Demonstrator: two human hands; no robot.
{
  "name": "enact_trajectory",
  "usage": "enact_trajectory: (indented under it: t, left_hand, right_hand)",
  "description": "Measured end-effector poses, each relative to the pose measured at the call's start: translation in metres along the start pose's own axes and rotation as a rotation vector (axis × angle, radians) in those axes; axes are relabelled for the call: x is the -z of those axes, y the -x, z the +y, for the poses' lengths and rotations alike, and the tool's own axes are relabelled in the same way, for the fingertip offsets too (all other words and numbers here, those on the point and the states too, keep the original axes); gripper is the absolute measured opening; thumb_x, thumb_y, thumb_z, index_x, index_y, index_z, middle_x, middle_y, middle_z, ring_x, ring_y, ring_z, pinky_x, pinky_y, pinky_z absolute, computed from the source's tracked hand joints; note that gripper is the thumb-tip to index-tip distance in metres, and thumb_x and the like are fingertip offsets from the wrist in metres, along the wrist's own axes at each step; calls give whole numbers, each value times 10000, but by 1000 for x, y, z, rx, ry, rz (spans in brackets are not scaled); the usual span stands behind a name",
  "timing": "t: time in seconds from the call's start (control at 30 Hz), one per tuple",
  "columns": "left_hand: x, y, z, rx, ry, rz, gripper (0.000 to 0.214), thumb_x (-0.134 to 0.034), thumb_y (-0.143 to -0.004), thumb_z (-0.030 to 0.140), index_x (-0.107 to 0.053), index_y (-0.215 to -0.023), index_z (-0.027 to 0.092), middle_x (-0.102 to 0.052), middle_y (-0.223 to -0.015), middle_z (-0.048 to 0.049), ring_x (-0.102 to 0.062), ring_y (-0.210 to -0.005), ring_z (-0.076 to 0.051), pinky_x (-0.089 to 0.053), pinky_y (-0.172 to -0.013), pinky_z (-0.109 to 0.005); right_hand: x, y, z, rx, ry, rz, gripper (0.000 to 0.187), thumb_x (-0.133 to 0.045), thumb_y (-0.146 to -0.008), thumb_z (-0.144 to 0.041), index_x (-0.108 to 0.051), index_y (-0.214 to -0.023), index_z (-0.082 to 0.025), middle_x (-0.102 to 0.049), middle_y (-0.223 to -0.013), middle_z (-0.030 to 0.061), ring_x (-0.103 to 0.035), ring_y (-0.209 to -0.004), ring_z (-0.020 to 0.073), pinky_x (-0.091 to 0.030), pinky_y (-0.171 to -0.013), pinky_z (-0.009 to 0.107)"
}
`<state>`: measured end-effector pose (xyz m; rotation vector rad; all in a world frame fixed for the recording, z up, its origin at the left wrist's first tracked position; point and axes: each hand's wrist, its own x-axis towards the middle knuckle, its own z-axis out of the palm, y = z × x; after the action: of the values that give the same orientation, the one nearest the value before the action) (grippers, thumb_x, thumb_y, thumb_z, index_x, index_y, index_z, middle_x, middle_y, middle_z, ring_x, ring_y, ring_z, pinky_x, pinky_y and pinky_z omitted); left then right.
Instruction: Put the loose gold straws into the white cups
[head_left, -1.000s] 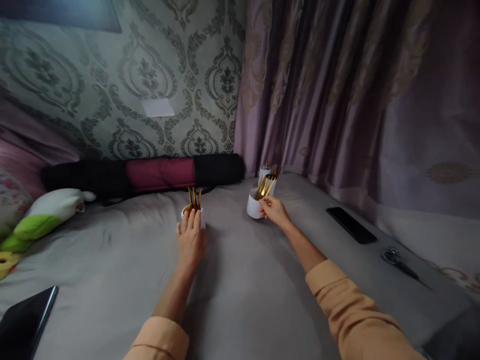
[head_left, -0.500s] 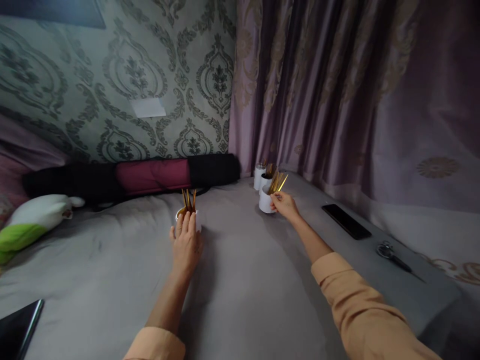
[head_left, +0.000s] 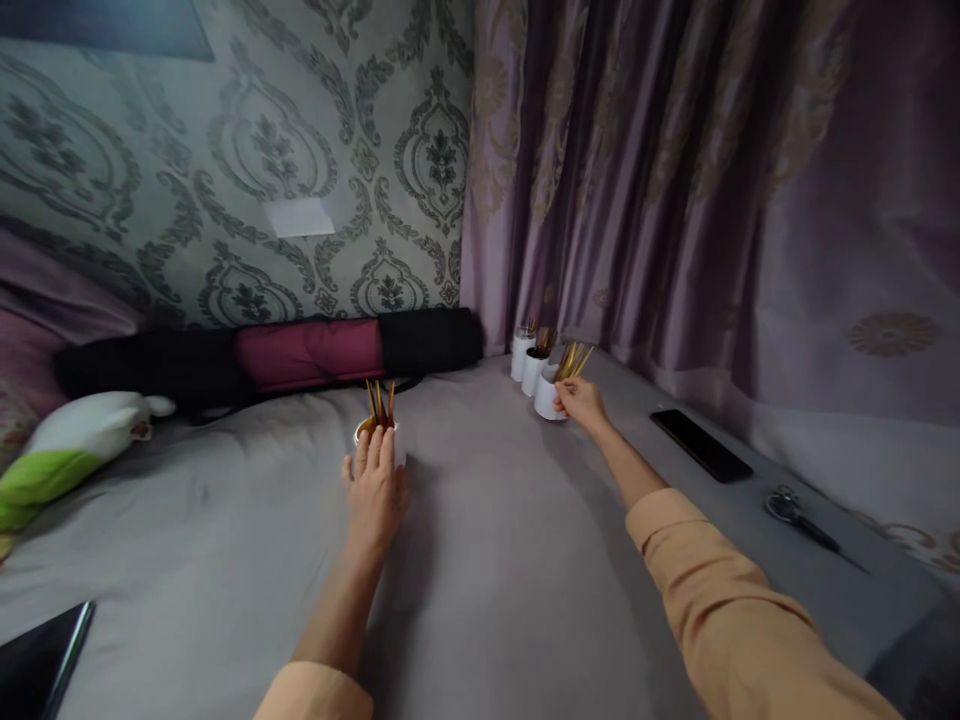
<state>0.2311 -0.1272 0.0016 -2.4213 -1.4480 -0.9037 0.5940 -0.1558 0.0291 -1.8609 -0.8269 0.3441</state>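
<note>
My right hand (head_left: 581,402) is closed on the near side of a white cup (head_left: 548,398) that holds several thin gold sticks (head_left: 573,360). Just behind it, to the left, stand a second white cup (head_left: 533,377) and a third white cup (head_left: 521,358), both with brownish sticks in them. Further left, my left hand (head_left: 376,498) lies with fingers stretched against the near side of another white cup (head_left: 400,447). A few gold sticks (head_left: 381,402) rise out of that one. Its thumb is mostly hidden.
A black phone (head_left: 701,445) and a dark tool with a pointed tip (head_left: 806,520) lie at right. Along the wall sits a black and maroon roll (head_left: 307,352). A green and white plush toy (head_left: 82,435) and a dark flat device (head_left: 45,660) are at left.
My right hand and its cup have shifted right and slightly back, and the two cups behind now show more fully. My left hand stays against its cup. The view has shifted slightly.
</note>
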Motion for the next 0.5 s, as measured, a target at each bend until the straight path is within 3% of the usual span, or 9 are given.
enact_trajectory:
  t: [0.5]
  left_hand:
    - [0, -1, 1, 1, 9, 12, 524, -364, -830, 227, -340, -1346, 140, -379, -1382, -129, -244, -1316, -254, -216, -1031, -464]
  right_hand:
    - [-6, -9, 2, -31, 8, 21, 131, -526, -808, -249, -569, -857, -136, -607, -554, 12, -568, -415, 85, -423, -366, 148]
